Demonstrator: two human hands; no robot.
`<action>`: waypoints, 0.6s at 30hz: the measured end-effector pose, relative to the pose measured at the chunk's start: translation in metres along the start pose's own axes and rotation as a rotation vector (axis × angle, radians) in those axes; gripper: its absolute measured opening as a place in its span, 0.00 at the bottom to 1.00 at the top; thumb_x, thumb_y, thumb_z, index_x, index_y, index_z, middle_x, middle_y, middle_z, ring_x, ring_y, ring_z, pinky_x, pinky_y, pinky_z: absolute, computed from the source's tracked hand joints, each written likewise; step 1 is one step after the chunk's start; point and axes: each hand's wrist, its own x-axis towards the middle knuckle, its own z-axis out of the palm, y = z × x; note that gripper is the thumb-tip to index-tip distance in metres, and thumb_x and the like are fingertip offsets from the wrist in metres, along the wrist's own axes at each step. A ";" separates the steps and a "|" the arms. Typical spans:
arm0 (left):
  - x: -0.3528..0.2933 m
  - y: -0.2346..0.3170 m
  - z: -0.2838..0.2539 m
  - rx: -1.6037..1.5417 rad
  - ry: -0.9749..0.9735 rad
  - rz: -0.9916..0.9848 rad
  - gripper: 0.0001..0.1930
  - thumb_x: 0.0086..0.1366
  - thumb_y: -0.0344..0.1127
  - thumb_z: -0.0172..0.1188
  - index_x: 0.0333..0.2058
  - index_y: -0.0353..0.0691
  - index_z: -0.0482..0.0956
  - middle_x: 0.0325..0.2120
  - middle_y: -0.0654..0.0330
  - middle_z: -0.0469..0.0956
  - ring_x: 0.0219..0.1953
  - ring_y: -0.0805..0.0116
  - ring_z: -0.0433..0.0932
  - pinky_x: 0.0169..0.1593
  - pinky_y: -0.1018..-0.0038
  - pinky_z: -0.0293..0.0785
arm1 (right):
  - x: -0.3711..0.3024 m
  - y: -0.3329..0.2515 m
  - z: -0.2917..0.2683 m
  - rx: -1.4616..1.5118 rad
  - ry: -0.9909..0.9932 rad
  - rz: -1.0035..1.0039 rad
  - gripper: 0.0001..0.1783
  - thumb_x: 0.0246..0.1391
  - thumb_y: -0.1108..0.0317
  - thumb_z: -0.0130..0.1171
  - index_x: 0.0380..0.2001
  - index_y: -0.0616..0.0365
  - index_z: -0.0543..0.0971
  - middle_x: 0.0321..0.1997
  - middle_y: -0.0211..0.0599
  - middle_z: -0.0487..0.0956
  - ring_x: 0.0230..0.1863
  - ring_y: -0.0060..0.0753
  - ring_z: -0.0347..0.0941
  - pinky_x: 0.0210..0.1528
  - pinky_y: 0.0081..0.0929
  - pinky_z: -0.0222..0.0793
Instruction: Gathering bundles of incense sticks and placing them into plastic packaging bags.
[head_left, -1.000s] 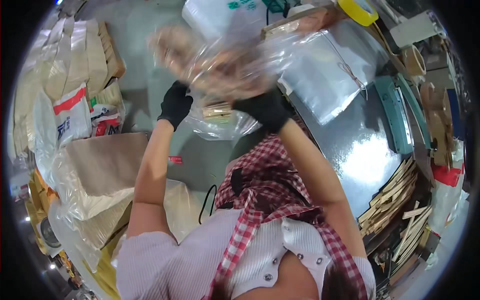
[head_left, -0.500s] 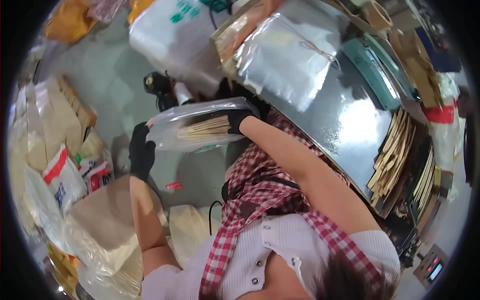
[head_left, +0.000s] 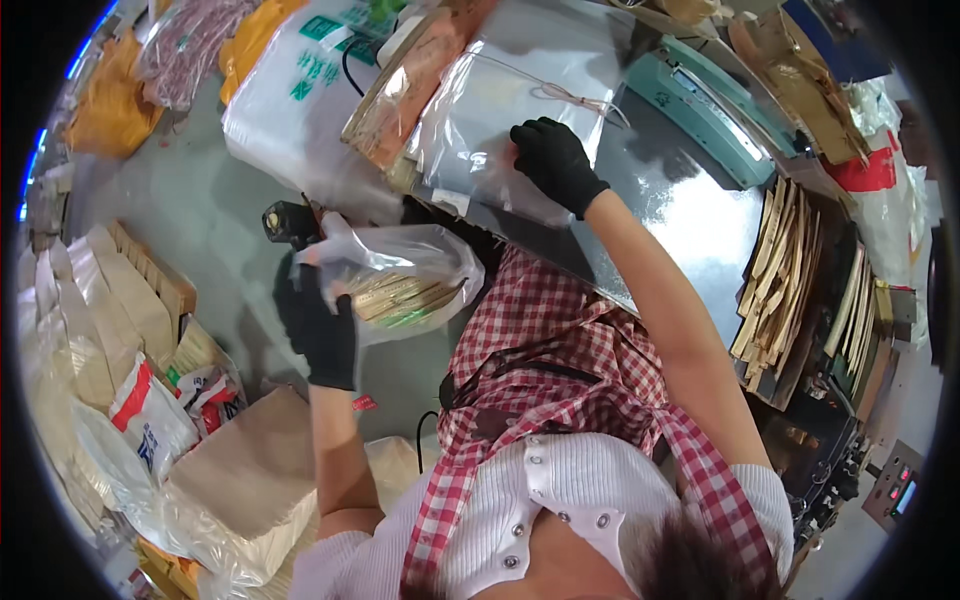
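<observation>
My left hand [head_left: 318, 325], in a black fingerless glove, is closed on the gathered end of a clear plastic bag [head_left: 430, 240]. Inside the bag lies a bundle of flat tan strips [head_left: 400, 299], seen edge on, with a little green under the plastic. The bag hangs in front of my checked apron. My right hand [head_left: 556, 165], also black-gloved, is over a stack of clear plastic bags [head_left: 500, 110] on the dark table. Its fingers are curled together; whether they pinch the top bag is hidden.
A cord [head_left: 545, 90] crosses the bag stack. Beyond it stands a teal device [head_left: 700, 110]. Tan cardboard pieces [head_left: 775, 280] are piled on the table's right side. Packed white plastic [head_left: 300, 120] stands at the far left, wrapped sacks [head_left: 245, 460] at the near left.
My right hand has let go of the filled bag and moved up over the bag stack. The bag has sagged and now hangs from my left hand alone.
</observation>
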 end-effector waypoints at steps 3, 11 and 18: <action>0.026 0.068 0.010 -0.534 -0.144 0.054 0.16 0.54 0.23 0.58 0.43 0.38 0.76 0.41 0.51 0.76 0.46 0.52 0.75 0.51 0.66 0.69 | -0.001 -0.006 0.003 0.117 0.055 0.021 0.18 0.35 0.66 0.65 0.32 0.55 0.72 0.33 0.38 0.73 0.38 0.46 0.71 0.41 0.40 0.68; 0.073 0.126 0.046 -0.656 -0.112 -0.032 0.12 0.55 0.25 0.61 0.40 0.36 0.75 0.35 0.55 0.75 0.36 0.60 0.76 0.42 0.69 0.71 | -0.003 0.003 -0.005 0.222 0.143 0.061 0.07 0.48 0.67 0.59 0.31 0.58 0.76 0.26 0.35 0.73 0.32 0.39 0.73 0.37 0.30 0.68; 0.105 0.150 0.116 -0.609 0.123 -0.363 0.15 0.60 0.36 0.64 0.39 0.32 0.73 0.31 0.64 0.72 0.31 0.73 0.70 0.37 0.73 0.70 | -0.013 -0.002 -0.019 1.137 0.167 0.566 0.16 0.58 0.58 0.55 0.30 0.63 0.80 0.24 0.29 0.77 0.28 0.18 0.68 0.33 0.21 0.64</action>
